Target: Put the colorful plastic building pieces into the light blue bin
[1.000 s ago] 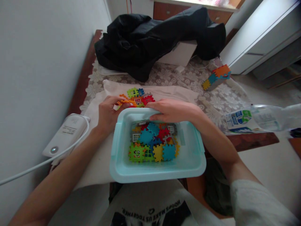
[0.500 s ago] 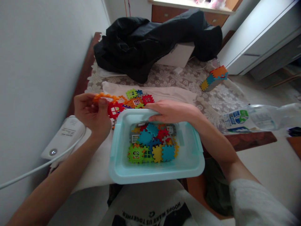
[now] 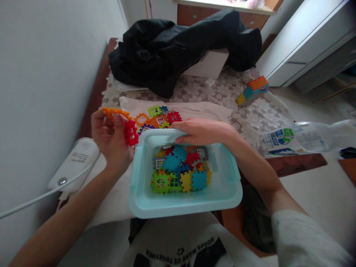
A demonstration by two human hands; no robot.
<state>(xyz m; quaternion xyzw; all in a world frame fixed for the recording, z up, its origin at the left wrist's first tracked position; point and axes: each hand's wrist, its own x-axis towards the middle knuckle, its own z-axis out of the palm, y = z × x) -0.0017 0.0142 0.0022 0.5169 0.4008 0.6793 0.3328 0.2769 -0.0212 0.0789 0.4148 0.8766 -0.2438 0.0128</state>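
Observation:
A light blue plastic bin [image 3: 144,202] sits at the table's near edge with several colourful interlocking tiles [image 3: 178,170] inside. My right hand [image 3: 203,130] grips the bin's far rim. Raised left of the bin, my left hand [image 3: 109,135] holds joined tiles, an orange tile [image 3: 114,111] on top and a red tile [image 3: 131,132] hanging below. A loose pile of tiles [image 3: 158,119] lies on the white cloth [image 3: 194,108] just beyond the bin.
A black jacket [image 3: 178,44] covers the far table over a white box [image 3: 210,65]. A small built block of tiles [image 3: 252,91] stands at the right. A plastic bottle [image 3: 308,139] lies at the right edge. A white device [image 3: 73,163] with a cable rests by the wall.
My left hand picked joined orange and red tiles out of the pile and lifted them up to the left of the bin. My right hand stayed on the bin's rim.

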